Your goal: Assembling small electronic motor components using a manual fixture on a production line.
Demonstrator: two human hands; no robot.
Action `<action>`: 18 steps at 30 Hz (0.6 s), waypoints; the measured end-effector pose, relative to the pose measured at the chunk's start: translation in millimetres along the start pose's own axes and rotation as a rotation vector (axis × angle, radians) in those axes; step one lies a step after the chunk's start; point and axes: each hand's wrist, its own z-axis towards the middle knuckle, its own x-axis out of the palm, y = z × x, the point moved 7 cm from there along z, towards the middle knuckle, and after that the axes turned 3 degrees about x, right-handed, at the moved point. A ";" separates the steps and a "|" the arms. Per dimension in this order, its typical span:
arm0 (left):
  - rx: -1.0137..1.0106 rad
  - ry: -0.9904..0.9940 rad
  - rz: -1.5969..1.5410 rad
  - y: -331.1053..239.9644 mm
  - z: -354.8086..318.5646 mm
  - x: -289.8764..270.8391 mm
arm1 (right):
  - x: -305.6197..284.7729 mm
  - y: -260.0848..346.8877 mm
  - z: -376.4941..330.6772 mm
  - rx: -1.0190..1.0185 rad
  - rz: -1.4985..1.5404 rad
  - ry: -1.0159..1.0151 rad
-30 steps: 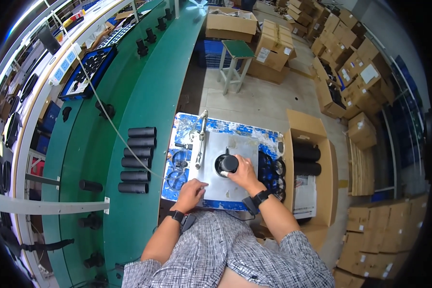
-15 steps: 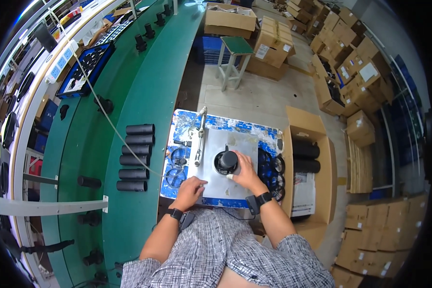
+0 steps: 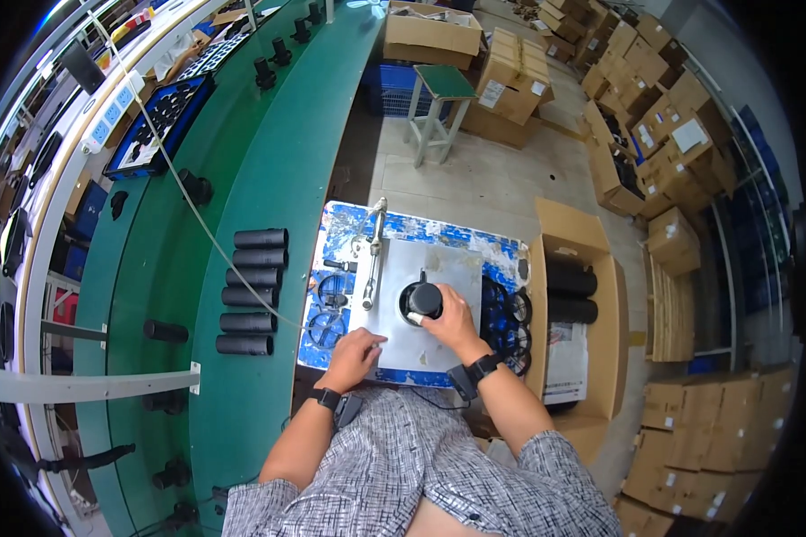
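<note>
Black cylinder: a short black cylindrical part (image 3: 424, 299) stands upright near the middle of the grey metal plate (image 3: 439, 268), its round top facing the camera.
Right hand: the right hand (image 3: 448, 320) wraps the cylinder from its near side, fingers curled around the lower right of its wall; the part sits just ahead of the palm, with its top and far side showing.
Left hand: the left hand (image 3: 354, 356) rests flat on the near left edge of the plate, fingers loosely spread, holding nothing, well apart from the cylinder.
Plate: it lies on a small work table with a worn blue and white top (image 3: 403, 224).
Lever tool: a metal lever arm (image 3: 372, 252) runs along the plate's left side, just beside the cylinder's left.
Rings: black rings (image 3: 510, 313) lie on the table to the right of the plate; more rings (image 3: 328, 309) lie to its left.
Cardboard box: an open box (image 3: 571, 313) to the right of the table holds black tubes (image 3: 571, 282).
Green bench: a long green bench (image 3: 269, 179) to the left carries a row of black tubes (image 3: 252, 291) lying side by side.
</note>
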 end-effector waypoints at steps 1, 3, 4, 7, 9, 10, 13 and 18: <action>-0.002 0.006 0.000 0.1 -0.2 0.3 | 1.5 -0.7 0.2 -0.006 0.007 0.014; -0.002 0.007 -0.007 0.2 0.3 0.3 | 4.8 -4.8 -0.7 -0.009 0.015 0.027; -0.002 0.004 -0.013 0.5 1.5 -0.4 | 6.2 -5.6 -1.1 -0.042 -0.034 0.010; 0.005 0.000 -0.029 1.3 2.9 -0.8 | 5.5 -12.3 -7.1 -0.105 -0.131 -0.027; 0.011 -0.010 -0.049 1.0 2.8 -1.0 | -4.5 -13.1 -13.8 -0.157 -0.135 -0.055; 0.009 -0.009 -0.049 1.5 2.5 -1.1 | -7.9 -10.1 -15.7 -0.183 -0.137 -0.067; -0.017 0.014 -0.030 4.8 0.6 -0.8 | -8.4 -4.3 -14.2 -0.176 -0.054 -0.102; -0.033 0.047 -0.042 2.7 5.9 0.1 | 11.7 -17.2 -6.9 0.015 -0.056 -0.054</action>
